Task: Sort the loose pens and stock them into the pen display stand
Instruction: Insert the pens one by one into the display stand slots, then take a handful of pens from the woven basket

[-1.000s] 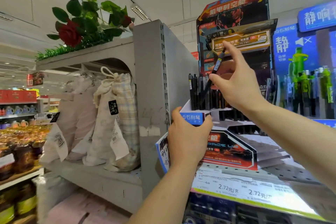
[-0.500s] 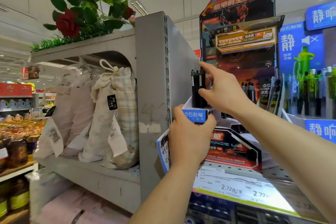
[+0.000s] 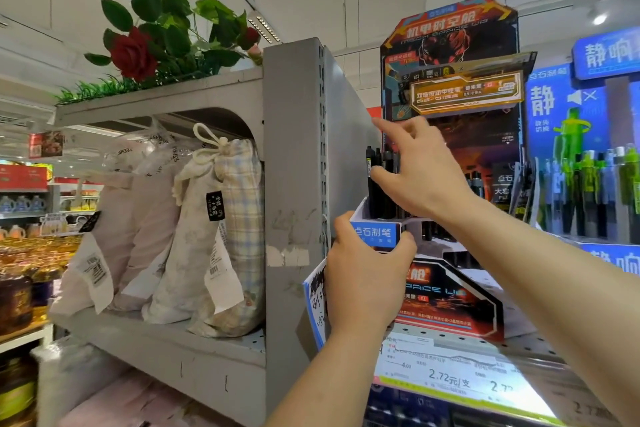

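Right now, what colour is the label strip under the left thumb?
Blue with white characters, on the label strip; head view shows it.

Both of my forearms show bare from the lower edge of the frame up to the hands: no sleeve, cuff, watch, bracelet or glove on either that I can make out. My left hand (image 3: pixel 367 274), at lower centre of the frame, is seen from the back, knuckles rounded, no ring visible. My right hand (image 3: pixel 420 170), at centre right, also shows its back, fingers bare, nails short and unpainted as far as I can tell.
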Demonstrator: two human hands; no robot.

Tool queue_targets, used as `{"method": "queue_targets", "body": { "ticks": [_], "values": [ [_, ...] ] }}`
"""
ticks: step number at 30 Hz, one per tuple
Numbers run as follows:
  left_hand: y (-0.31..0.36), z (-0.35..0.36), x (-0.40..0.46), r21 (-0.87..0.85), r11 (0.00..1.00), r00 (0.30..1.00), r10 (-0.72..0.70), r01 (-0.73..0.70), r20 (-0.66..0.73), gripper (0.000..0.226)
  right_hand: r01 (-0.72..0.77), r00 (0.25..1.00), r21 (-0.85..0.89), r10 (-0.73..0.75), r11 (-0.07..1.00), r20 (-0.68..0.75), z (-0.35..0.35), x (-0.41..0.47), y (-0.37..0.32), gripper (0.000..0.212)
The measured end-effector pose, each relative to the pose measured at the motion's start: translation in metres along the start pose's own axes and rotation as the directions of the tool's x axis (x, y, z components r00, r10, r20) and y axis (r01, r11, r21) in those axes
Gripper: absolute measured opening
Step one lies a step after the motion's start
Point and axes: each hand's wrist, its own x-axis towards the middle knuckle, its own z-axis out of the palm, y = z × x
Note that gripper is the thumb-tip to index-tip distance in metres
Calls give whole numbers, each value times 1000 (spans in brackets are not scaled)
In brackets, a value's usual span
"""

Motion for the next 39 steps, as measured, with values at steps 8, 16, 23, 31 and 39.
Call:
{"method": "queue_targets", "body": {
  "ticks": [8,16,23,31,39],
  "values": [
    [0,-3,0,-2,1000,999,2,-2,34,55,-42,980,-12,43,999,193,0,19,-5,44],
    [2,-6,-2,-15,1000,998,28,-27,50,63,-180,968,181,141,967,207,-10,-17,-5,73],
    [3,-5,-8,130,984,993,114,-118,34,83,-315,927,284,228,906,298,-93,-90,13,66],
    [48,14,-131,0,980,979,198,-198,55,42,-505,843,425,324,752,428,-231,-224,37,56],
    [156,124,-397,-340,868,726,-33,362,687,17,-738,671,258,639,624,375,-450,-419,106,57]
  ]
}}
